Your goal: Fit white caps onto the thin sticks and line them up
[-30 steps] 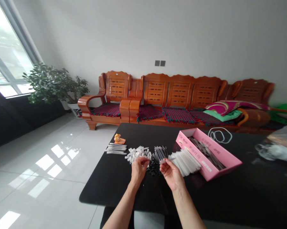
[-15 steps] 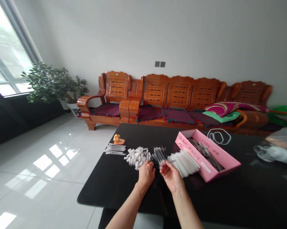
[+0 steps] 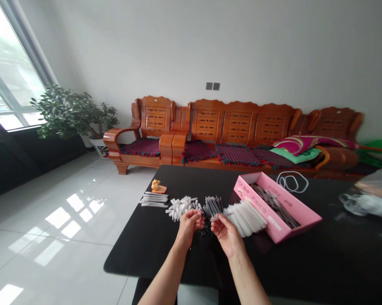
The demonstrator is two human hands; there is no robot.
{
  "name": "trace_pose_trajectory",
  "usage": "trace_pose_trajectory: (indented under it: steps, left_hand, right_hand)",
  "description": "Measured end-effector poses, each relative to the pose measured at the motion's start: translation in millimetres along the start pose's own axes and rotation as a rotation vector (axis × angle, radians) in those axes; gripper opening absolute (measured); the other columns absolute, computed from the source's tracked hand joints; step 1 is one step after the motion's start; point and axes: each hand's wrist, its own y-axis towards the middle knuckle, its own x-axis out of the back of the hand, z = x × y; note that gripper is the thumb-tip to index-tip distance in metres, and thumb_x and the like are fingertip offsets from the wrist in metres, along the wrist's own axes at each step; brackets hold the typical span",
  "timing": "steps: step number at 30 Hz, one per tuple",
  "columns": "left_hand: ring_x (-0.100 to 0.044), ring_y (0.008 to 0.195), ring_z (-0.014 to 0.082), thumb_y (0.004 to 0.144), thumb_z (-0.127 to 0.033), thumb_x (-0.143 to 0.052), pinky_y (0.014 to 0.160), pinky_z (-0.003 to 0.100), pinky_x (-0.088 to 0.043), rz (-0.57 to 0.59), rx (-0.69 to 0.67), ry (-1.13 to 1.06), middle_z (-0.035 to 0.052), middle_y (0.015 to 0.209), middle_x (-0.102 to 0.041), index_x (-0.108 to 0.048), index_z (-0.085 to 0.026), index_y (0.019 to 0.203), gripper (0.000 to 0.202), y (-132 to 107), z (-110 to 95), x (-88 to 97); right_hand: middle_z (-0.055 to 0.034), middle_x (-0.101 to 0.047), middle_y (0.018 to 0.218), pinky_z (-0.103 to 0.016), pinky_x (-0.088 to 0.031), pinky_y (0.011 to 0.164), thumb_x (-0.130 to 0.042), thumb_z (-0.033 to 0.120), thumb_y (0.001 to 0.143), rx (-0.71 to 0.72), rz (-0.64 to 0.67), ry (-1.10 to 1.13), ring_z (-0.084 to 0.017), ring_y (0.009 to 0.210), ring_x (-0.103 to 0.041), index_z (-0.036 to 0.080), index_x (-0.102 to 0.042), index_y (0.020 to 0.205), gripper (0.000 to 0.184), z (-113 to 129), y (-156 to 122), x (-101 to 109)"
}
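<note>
Both my hands hover over a black table (image 3: 165,250), close together above a heap of small black parts (image 3: 205,228). My right hand (image 3: 225,233) pinches a thin clear tube (image 3: 221,216) that points right. My left hand (image 3: 189,224) is curled in a pinch near the tube's left end; what it holds is too small to name. A pile of short white caps (image 3: 181,206) lies just behind my left hand. Black thin rods (image 3: 213,205) and a stack of clear white tubes (image 3: 246,215) lie behind my right hand.
A pink box (image 3: 300,212) of dark rods stands to the right. Finished white pens (image 3: 154,198) and a small orange figure (image 3: 157,186) lie at the far left of the table. White rubber rings (image 3: 291,181) and plastic bags (image 3: 369,199) sit at the right. A wooden sofa (image 3: 235,127) stands behind.
My left hand dipped to the black parts half a second ago and has come back up beside my right hand. My right hand has kept the tube almost still.
</note>
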Motion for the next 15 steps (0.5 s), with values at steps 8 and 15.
trace_pose_trajectory:
  steps: [8, 15]
  left_hand:
    - [-0.065, 0.058, 0.0117, 0.068, -0.029, -0.077, 0.058, 0.020, -0.053, 0.066, 0.038, -0.134, 0.0096, 0.073, -0.071, -0.067, -0.011, 0.085, 0.027, -9, -5, -1.1]
    - [-0.060, 0.052, 0.0072, 0.070, -0.029, -0.076, 0.052, 0.016, -0.049, 0.102, 0.002, -0.171, 0.0053, 0.069, -0.067, -0.067, -0.010, 0.084, 0.025, -12, -4, -6.9]
  right_hand:
    - [-0.0084, -0.075, 0.071, -0.025, -0.059, 0.056, -0.085, 0.017, 0.058, 0.052, 0.000, -0.053, -0.018, 0.059, -0.071, 0.012, -0.070, 0.079, 0.026, -3, 0, -8]
    - [-0.0091, -0.076, 0.073, -0.024, -0.059, 0.056, -0.087, 0.021, 0.056, 0.108, -0.014, -0.075, -0.018, 0.061, -0.071, 0.012, -0.070, 0.079, 0.030, -2, 1, -11]
